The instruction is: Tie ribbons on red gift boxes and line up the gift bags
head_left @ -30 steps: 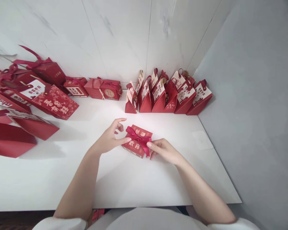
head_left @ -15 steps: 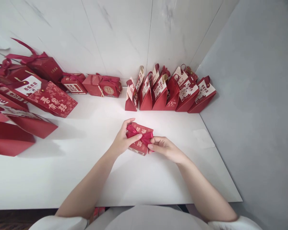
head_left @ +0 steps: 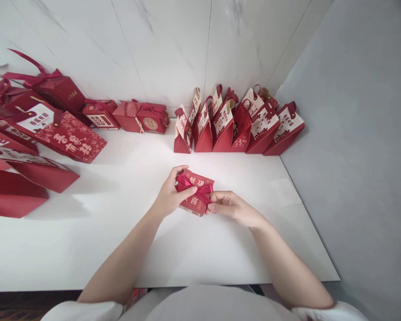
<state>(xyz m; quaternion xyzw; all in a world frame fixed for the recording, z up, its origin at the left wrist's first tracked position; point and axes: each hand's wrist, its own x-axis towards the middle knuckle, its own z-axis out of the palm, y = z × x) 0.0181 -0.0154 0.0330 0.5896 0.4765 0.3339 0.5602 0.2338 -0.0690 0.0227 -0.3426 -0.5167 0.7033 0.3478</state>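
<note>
Gripping a red printed box (head_left: 195,206) is one left hand (head_left: 170,192), its thumb pressing the ribbon bow (head_left: 206,189). One right hand (head_left: 234,207) is pinching a ribbon end at the box's right side. The box is facing up mid-bench (head_left: 200,258). Behind, peaked red boxes (head_left: 203,139) are standing clustered; small ribboned boxes (head_left: 125,117) are lining the wall (head_left: 170,49); larger boxes (head_left: 16,196) are crowding the far left.

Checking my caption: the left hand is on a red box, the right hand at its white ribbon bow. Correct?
No: in the head view the ribbon bow is crimson, not white; the left hand is on the red box, the right hand at the bow.
</note>
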